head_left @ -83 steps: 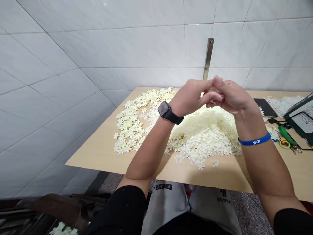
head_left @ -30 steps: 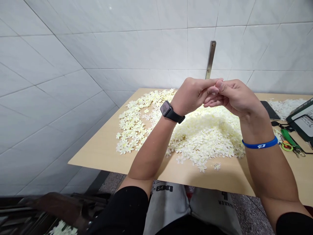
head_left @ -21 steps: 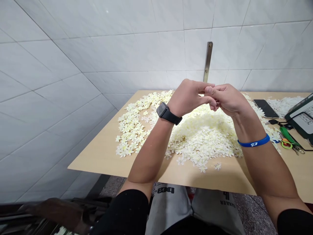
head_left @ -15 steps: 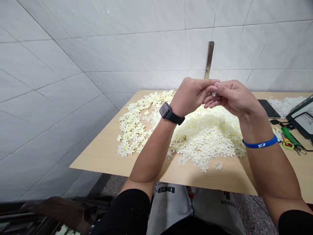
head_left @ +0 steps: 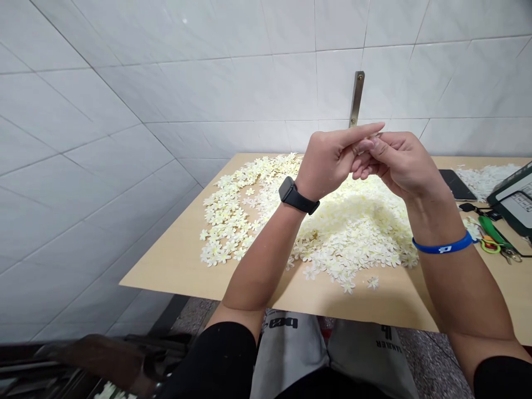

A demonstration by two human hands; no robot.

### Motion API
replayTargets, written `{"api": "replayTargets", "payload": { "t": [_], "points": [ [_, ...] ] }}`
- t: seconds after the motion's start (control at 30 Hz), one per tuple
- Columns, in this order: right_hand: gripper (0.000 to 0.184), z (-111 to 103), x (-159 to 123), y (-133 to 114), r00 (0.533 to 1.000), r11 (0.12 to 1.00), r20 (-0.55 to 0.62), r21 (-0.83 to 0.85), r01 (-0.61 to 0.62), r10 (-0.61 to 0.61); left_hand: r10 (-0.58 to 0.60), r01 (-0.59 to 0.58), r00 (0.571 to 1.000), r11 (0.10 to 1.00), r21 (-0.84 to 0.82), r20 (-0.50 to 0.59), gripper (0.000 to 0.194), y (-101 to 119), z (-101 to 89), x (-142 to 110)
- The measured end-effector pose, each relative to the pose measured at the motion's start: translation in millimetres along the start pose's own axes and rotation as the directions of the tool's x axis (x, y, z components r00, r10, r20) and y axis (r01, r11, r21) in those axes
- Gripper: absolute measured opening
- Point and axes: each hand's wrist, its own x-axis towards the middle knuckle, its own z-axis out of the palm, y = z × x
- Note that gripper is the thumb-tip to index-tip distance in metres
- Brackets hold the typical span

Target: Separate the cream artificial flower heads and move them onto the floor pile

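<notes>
My left hand point(head_left: 332, 158), with a black watch point(head_left: 293, 194) on its wrist, meets my right hand point(head_left: 393, 158) above the table. Thumbs and fingertips of both hands are pinched together at one spot. Whatever they hold is almost wholly hidden; only a small pale bit shows between the fingers. My left index finger stretches out past the pinch. A blue wristband point(head_left: 443, 244) circles my right wrist. Below the hands spreads a big heap of pale yellow-white artificial flowers point(head_left: 353, 227), and a looser band of flowers point(head_left: 226, 216) lies to the left.
The wooden table point(head_left: 178, 266) backs onto a tiled wall point(head_left: 249, 88) with a metal strip point(head_left: 357, 97). At the right are a dark flat device point(head_left: 457, 184), a pile of small white pieces point(head_left: 484, 178), a dark green box point(head_left: 515, 199) and green-handled scissors point(head_left: 492, 233).
My left hand has shifted slightly right, and its index finger now extends farther. The pale bit seen under the fingertips is now mostly covered. The flowers on the table stay put.
</notes>
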Motion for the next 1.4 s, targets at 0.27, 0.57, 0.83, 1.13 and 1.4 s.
{"api": "replayTargets", "payload": {
  "t": [0.27, 0.57, 0.83, 1.13, 1.4],
  "points": [
    [0.046, -8, -1, -1, 0.999, 0.999, -0.034, -0.041, -0.015, 0.013, -0.11, 0.13, 0.987, 0.976, -0.176, 0.116, 0.028, 9, -0.5, 2],
    [0.037, 2, -8, -18, 0.997, 0.991, -0.037, -0.121, 0.057, -0.062, 0.027, -0.029, 1.0, 0.986, -0.167, -0.016, 0.029, 6, -6.0, 2],
    [0.02, 2, -13, -24, 0.972, 0.982, -0.196, -0.161, 0.1, -0.131, -0.065, 0.063, 0.998, 0.994, -0.089, -0.022, 0.032, 5, -5.6, 2],
    [0.018, -4, -12, -22, 0.98, 0.984, -0.169, -0.16, 0.077, -0.104, -0.098, 0.089, 0.993, 0.989, -0.122, -0.073, 0.028, 2, -4.9, 3],
    [0.027, -27, -5, -12, 0.963, 0.867, -0.253, -0.496, -0.051, -0.088, -0.163, 0.167, 0.973, 0.986, 0.012, -0.161, 0.028, -10, -16.0, 5]
  ]
}}
